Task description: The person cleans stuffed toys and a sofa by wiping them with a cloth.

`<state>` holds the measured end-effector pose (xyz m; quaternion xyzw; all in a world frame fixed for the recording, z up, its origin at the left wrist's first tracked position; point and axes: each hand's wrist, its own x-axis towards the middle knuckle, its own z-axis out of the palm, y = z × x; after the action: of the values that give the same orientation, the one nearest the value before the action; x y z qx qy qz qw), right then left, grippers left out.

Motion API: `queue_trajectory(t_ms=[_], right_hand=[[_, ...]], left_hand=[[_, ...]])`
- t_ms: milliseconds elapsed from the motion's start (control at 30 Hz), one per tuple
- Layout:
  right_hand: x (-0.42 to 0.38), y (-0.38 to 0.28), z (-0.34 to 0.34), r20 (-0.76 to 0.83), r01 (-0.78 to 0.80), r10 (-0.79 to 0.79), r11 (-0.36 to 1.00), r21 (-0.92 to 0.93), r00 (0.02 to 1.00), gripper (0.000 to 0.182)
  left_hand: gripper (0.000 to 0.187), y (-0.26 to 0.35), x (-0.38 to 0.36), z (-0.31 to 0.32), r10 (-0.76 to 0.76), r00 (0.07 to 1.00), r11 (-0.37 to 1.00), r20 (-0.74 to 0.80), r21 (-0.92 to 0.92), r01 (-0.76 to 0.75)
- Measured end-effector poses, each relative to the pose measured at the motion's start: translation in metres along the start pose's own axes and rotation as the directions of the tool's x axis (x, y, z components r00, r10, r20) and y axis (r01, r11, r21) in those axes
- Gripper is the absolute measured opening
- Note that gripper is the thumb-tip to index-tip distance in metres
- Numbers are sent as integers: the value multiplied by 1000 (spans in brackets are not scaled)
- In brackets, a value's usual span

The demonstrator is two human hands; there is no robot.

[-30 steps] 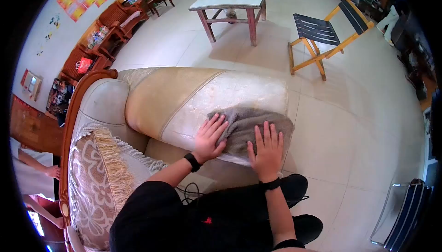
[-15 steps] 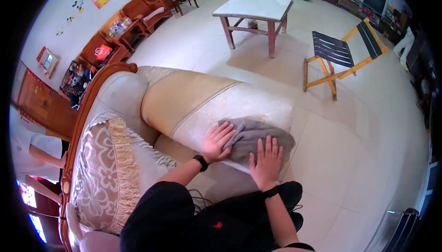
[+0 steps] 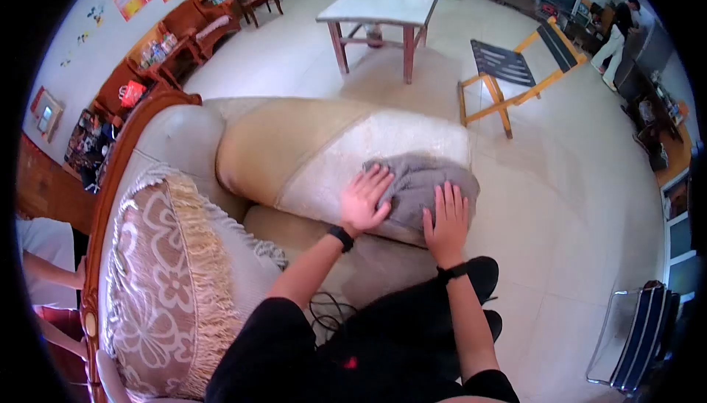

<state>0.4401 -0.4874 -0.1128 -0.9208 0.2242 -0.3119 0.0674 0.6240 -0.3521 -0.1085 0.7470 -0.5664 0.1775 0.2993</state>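
Observation:
A grey cloth (image 3: 418, 182) lies bunched over the front end of the sofa's padded armrest (image 3: 276, 142), which is tan towards the back and whitish and worn in front. My left hand (image 3: 364, 200) rests on the cloth's left edge, fingers stretched out and slightly apart. Flat on the cloth's right part lies my right hand (image 3: 447, 223), its fingers pointing away from me. Both palms press from above, and neither hand grasps anything. Part of the cloth is hidden under the hands.
A fringed patterned cushion (image 3: 151, 278) leans on the sofa at left. Beyond the armrest stand a white-topped table (image 3: 379, 7) and a folding chair (image 3: 504, 64). A cable (image 3: 328, 311) lies near my legs. Another person's hand (image 3: 82, 274) touches the sofa back.
The camera view has turned slightly right, shifting the room leftward. Both hands stay flat on the cloth, which looks flatter and spread a little over the armrest's end.

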Motion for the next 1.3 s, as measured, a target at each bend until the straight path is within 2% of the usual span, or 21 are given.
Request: queue_trajectory(t_ms=[233, 367, 433, 467, 533, 633, 700, 767, 800, 833, 900, 967, 1000, 1067, 1100, 1167, 1200, 1233, 1267, 1300], right_hand=[[-20, -4, -3, 42, -22, 23, 1000, -14, 999, 55], [-21, 1, 0, 90, -18, 14, 999, 35, 996, 52], [-22, 1, 0, 38, -40, 37, 994, 100, 999, 37], [-23, 0, 3, 54, -29, 23, 992, 124, 998, 37], [-23, -1, 5, -75, -26, 41, 983, 182, 996, 19], [-23, -2, 5, -87, -57, 78, 973, 224, 993, 9], [-26, 0, 5, -83, -66, 92, 959, 277, 992, 9], [-26, 5, 7, -91, -64, 99, 944, 322, 991, 9], [-29, 8, 8, -46, -94, 125, 900, 426, 991, 8], [-30, 13, 5, 3, -128, 149, 846, 518, 989, 8], [-31, 14, -3, 28, -137, 144, 838, 528, 989, 10], [-32, 6, -9, 72, -156, 139, 827, 540, 988, 11], [-30, 2, -8, 84, -157, 133, 835, 527, 988, 13], [-19, -8, -3, 96, -156, 124, 844, 514, 988, 14], [-12, -13, 0, 110, -139, 96, 847, 513, 989, 14], [9, -26, 10, 125, -123, 68, 848, 516, 990, 15], [21, -34, 12, 200, -46, -72, 849, 527, 977, 16], [36, -43, 15, 266, 35, -213, 837, 546, 940, 19], [52, -55, 19, 267, 35, -217, 832, 554, 939, 19], [66, -68, 23, 267, 113, -307, 823, 556, 914, 29]], left_hand=[[50, 10, -4, 7, -40, 999, 999, -36, -27, 39], [52, 31, -5, 14, -209, 978, 976, -11, 53, 210], [52, 41, -9, 13, -206, 975, 976, -86, 52, 210], [52, 43, -10, 10, -227, 970, 970, -82, 73, 233], [52, 48, -10, 8, -178, 984, 979, -21, 99, 179], [53, 51, -13, 5, -154, 988, 980, 10, 132, 151], [55, 50, -19, 6, -141, 990, 983, 23, 123, 137], [60, 49, -27, 3, -80, 996, 991, 27, 107, 77], [60, 45, -30, -1, -65, 998, 993, 23, 100, 63], [62, 38, -35, -5, 13, 993, 995, 120, 92, -24], [67, 21, -42, -16, 173, 935, 973, 310, 95, -212], [61, 0, -41, -25, 339, 868, 914, 364, 93, -395], [61, -5, -38, -30, 345, 865, 915, 363, 74, -396], [55, -14, -33, -41, 423, 806, 846, 414, 138, -515], [55, -22, -34, -43, 422, 807, 847, 412, 138, -513], [52, -40, -39, -49, 294, 864, 868, 408, 265, -420], [51, -51, -42, -52, 172, 900, 862, 399, 382, -334], [51, -60, -44, -64, 58, 949, 888, 310, 418, -191], [53, -71, -44, -75, -72, 963, 898, 259, 437, -50], [55, -82, -47, -85, -200, 958, 890, 205, 447, 90]])
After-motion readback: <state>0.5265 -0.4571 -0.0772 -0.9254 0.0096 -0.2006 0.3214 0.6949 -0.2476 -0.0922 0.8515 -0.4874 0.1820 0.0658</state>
